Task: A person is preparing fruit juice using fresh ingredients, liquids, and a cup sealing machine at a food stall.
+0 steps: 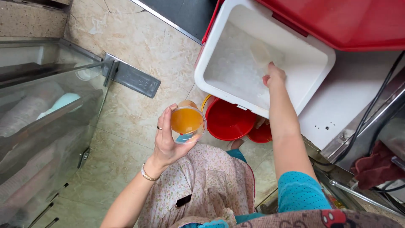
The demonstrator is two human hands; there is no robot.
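Two hands are at work, each on its own thing. The left hand (166,141) is wrapped around a clear plastic cup of orange liquid (187,122), fingers curled about its wall, holding it upright in the air above the tiled floor (135,46) and just in front of the person's flowered apron (211,181). The right hand (274,76) reaches down into a white-lined cooler box with a raised red lid (312,74), closed around the handle of a translucent plastic scoop (260,52) that lies on the crushed ice (236,67) inside.

Judged from this, the step in hand is scooping ice for the drink. The next move calls for lifting a filled scoop clear of the cooler wall and bringing cup and scoop together without tipping the liquid, which stands fairly high.

Just beside the cooler, below its near edge, stand two red plastic buckets (230,120). To the left is a glass display case (42,105); to the right, a steel frame with black cables (375,105).
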